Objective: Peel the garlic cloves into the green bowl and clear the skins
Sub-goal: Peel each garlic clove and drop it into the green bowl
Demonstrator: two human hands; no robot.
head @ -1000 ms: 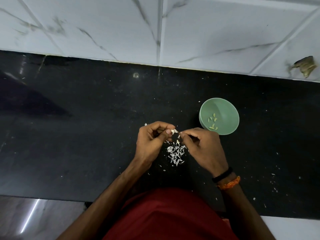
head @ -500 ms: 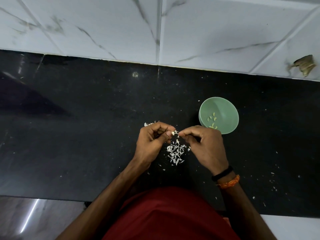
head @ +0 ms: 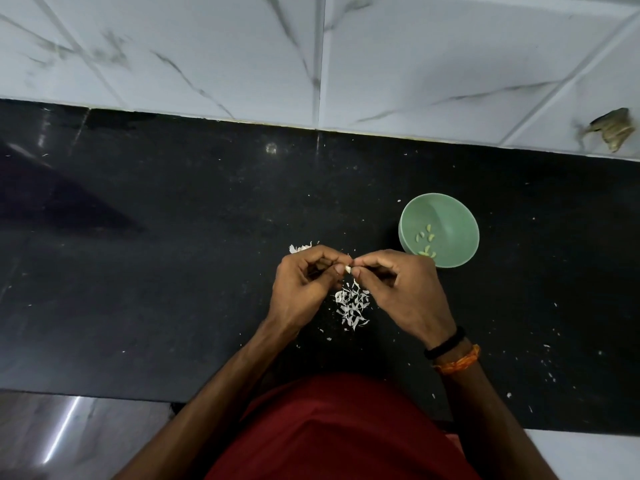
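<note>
My left hand [head: 304, 282] and my right hand [head: 401, 292] meet fingertip to fingertip over the black counter [head: 173, 271]. Between them they pinch a small pale garlic clove [head: 348, 269], mostly hidden by the fingers. Below the hands lies a heap of white garlic skins [head: 351, 304]. A few more white pieces [head: 299, 248] peek out behind my left hand. The green bowl [head: 446, 209] stands just right of my right hand, with several peeled cloves [head: 425, 237] inside.
White marble wall tiles [head: 242, 57] rise behind the counter. A brownish scrap [head: 614, 128] sticks to the wall at far right. Small white flecks [head: 550, 368] dot the counter on the right. The counter's front edge runs just before my red shirt [head: 339, 431].
Both hands have stayed over the skin heap, fingertips working on the clove; my right hand has drawn closer in to my left. The bowl has not moved.
</note>
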